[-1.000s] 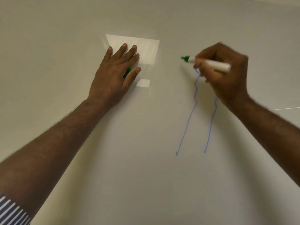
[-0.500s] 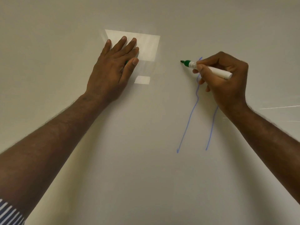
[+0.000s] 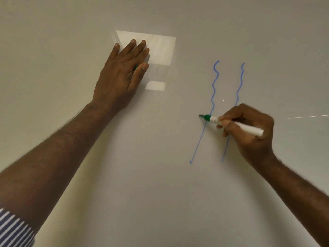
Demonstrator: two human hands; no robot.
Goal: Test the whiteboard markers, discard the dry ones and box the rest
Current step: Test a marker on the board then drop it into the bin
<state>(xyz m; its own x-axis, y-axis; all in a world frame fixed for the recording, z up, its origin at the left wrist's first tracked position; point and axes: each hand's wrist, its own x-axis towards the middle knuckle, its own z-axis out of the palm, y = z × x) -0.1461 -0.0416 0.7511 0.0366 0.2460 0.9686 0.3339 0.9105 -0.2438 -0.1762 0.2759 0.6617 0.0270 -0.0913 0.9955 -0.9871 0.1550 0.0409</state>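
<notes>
Whiteboard point(image 3: 160, 193) filled the whole head view, pale grey and glossy, with a bright rectangular light reflection point(image 3: 160, 49) toward 11 o'clock and a smaller patch of glare just below it. Two blue wavy lines point(image 3: 213, 90) ran down the board at about 2 o'clock from centre, straightening toward their lower ends.

At 10 o'clock the left hand point(image 3: 121, 77) lay flat against the board, fingers straight and close together, thumb alongside. A sliver of green showed between thumb and forefinger, most likely the green cap point(image 3: 135, 68) trapped under the palm, though too little of it was visible to be sure.

At 3 o'clock the right hand point(image 3: 249, 132) pinched a green whiteboard marker point(image 3: 231, 124) in a writing grip, thumb and forefinger curled round the white barrel near its green collar. The nib pointed toward 9 o'clock and sat at the board just left of the nearer blue line; whether it touched could not be told. No green trace was visible around the nib.

By my reading the testing step was in hand, with this green marker being tried beside the blue marks. The next move called for pressing the nib firmly and drawing a clear stroke on bare board, away from the blue, so a faint or missing line could be judged; a dry result would mean discarding it, otherwise recapping and boxing. Neither box nor bin appeared in view.
</notes>
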